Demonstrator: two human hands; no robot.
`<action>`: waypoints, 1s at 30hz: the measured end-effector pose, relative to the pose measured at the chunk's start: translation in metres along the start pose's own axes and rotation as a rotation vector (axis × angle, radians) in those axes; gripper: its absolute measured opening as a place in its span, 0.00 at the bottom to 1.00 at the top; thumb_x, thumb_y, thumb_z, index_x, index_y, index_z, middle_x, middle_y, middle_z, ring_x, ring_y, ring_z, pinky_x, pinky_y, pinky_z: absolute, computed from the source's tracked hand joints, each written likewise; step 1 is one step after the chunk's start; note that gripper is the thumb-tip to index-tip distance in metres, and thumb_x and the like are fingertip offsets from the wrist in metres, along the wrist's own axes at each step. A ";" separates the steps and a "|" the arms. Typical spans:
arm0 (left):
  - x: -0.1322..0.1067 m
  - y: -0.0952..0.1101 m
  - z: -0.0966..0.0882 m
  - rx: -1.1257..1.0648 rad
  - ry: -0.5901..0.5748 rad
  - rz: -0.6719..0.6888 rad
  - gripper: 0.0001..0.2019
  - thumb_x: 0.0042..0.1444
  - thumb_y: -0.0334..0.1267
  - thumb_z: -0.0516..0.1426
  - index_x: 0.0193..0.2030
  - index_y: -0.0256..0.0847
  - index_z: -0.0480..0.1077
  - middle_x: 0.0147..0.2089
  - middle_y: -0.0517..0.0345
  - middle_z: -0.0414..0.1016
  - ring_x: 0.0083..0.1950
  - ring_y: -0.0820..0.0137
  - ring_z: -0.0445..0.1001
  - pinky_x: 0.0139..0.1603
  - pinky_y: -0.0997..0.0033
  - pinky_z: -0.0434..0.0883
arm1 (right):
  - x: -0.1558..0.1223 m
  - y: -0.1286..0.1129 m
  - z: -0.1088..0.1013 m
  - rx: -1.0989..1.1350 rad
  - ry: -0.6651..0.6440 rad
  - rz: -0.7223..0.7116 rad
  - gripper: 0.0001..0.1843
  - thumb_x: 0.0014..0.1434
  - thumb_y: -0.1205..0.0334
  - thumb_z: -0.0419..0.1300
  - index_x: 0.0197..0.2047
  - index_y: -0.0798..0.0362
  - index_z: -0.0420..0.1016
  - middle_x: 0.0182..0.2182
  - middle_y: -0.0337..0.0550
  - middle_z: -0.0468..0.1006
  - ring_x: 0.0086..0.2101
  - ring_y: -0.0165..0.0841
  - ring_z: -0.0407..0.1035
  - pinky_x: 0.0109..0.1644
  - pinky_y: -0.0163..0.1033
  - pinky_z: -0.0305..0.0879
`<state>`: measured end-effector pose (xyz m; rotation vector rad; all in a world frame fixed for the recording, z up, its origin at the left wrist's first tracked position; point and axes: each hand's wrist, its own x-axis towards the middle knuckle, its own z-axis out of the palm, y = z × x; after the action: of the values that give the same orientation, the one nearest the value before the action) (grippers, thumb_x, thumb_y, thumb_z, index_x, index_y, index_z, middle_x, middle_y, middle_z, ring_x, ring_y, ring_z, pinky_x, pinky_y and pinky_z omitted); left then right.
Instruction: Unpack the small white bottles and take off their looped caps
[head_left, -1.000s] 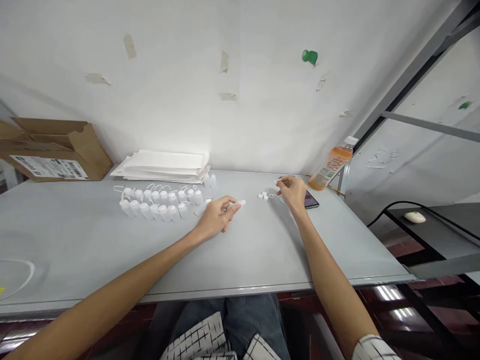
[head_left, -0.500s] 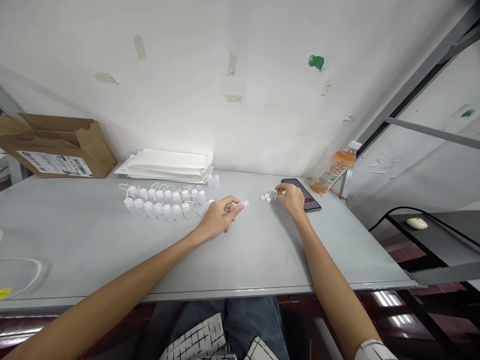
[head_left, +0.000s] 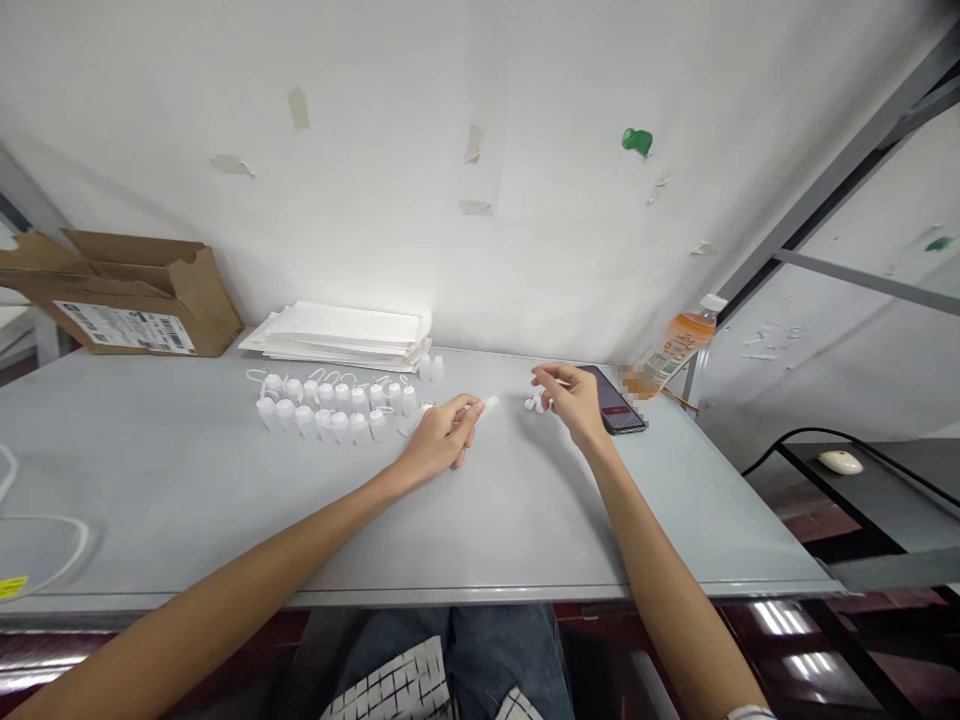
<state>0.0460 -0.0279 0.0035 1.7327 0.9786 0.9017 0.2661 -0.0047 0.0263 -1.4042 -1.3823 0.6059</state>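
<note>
Pinching a slim white bottle (head_left: 486,403), the left grip (head_left: 439,437) holds its long axis slanting forward and right, tip toward the right grip (head_left: 574,400), whose curled fingers hang just beside small white caps (head_left: 532,403); whether they hold one cannot be told. A phone (head_left: 613,400) lies right of that grip, and rows of bottles (head_left: 330,410) lie left of the left grip on the worktop (head_left: 225,520).
</note>
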 end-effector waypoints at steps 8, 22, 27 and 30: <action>0.000 0.001 -0.001 0.237 0.105 0.076 0.15 0.66 0.51 0.46 0.46 0.44 0.65 0.21 0.69 0.59 0.20 0.75 0.61 0.25 0.75 0.57 | -0.026 -0.026 0.033 0.288 -0.495 0.068 0.19 0.51 0.46 0.66 0.37 0.55 0.80 0.27 0.40 0.74 0.20 0.25 0.62 0.20 0.32 0.51; -0.001 0.000 -0.004 0.635 0.119 0.152 0.28 0.68 0.49 0.39 0.20 0.41 0.62 0.20 0.58 0.70 0.24 0.71 0.67 0.30 0.70 0.56 | -0.015 -0.010 0.030 0.197 -0.128 0.003 0.21 0.54 0.43 0.62 0.35 0.55 0.75 0.35 0.46 0.77 0.24 0.30 0.71 0.20 0.32 0.58; 0.000 -0.005 -0.002 0.828 0.075 0.267 0.27 0.68 0.45 0.41 0.18 0.39 0.60 0.19 0.57 0.69 0.21 0.72 0.64 0.27 0.69 0.50 | -0.014 0.009 0.034 -0.197 -0.112 -0.215 0.13 0.61 0.52 0.55 0.37 0.53 0.73 0.35 0.43 0.77 0.24 0.30 0.73 0.26 0.33 0.63; -0.001 -0.007 -0.001 0.864 0.090 0.337 0.27 0.68 0.43 0.42 0.18 0.39 0.63 0.20 0.56 0.71 0.20 0.73 0.64 0.25 0.69 0.48 | -0.015 0.015 0.041 -0.317 -0.157 -0.289 0.10 0.60 0.57 0.54 0.38 0.52 0.72 0.36 0.44 0.78 0.27 0.30 0.73 0.30 0.34 0.65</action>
<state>0.0436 -0.0268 -0.0026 2.6621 1.2660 0.8167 0.2328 -0.0031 -0.0056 -1.3851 -1.8295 0.3209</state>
